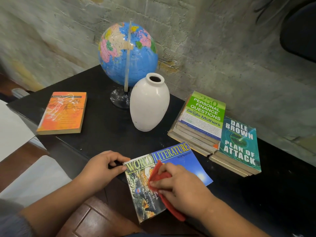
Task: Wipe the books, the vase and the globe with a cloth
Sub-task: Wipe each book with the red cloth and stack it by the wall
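A "World Literature" book (pixel 181 161) lies at the near edge of the black table (pixel 106 127), partly overhanging it. My right hand (pixel 184 183) presses a red cloth (pixel 160 177) onto its cover. My left hand (pixel 100 168) pinches the book's top left corner. Behind stand a white vase (pixel 148 106) and a blue globe (pixel 128 53) on a dark base. An orange book (pixel 63 113) lies at the left. At the right are a stack topped by a green book (pixel 203 113) and a stack topped by a teal "Plan of Attack" book (pixel 239 144).
A rough concrete wall (pixel 222 48) runs behind the table. A dark object (pixel 301 31) sits at the top right. White furniture (pixel 15 130) and a brown tiled floor (pixel 89 218) lie to the left and below.
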The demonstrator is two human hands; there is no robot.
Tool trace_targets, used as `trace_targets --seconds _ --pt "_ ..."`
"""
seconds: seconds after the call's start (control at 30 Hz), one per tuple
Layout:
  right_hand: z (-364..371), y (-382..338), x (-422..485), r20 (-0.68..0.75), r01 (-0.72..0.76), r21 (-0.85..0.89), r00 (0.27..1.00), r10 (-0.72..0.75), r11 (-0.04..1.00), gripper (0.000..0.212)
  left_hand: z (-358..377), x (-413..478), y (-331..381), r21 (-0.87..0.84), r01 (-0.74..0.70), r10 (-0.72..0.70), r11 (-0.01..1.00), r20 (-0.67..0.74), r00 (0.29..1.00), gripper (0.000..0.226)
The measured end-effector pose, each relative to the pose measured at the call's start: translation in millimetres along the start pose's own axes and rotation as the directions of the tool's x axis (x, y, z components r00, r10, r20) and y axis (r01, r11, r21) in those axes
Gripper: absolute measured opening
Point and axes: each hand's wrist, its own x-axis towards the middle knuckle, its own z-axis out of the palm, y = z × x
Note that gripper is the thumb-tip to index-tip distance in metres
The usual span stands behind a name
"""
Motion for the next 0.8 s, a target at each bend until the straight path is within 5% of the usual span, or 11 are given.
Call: trace_targets --seconds 0.23,0.4,0.6,0.8 --pt "-2.0 -26.9 -1.4 0.103 0.11 0.044 0.988 -0.114 0.993 0.031 1.5 3.0 1.2 -0.003 0.011 -0.011 1.0 0.003 1.0 0.052" --pt "-5.8 -6.3 5.7 0.026 -0.074 0.0 0.997 0.074 0.997 0.033 1.3 1.6 0.4 0.025 0.015 -0.015 1.0 0.017 1.0 0.037" --pt "5.1 -28.4 6.9 0.089 0.111 0.024 0.99 -0.112 0.994 0.032 1.5 2.2 -0.4 -0.017 0.016 -0.016 1.0 0.002 1.0 0.045" --pt "-2.3 -10.7 15.9 -0.005 -0.161 -0.043 0.987 0.161 0.986 0.036 -0.8 1.2 1.8 0.023 0.012 -0.013 1.0 0.022 1.0 0.063"
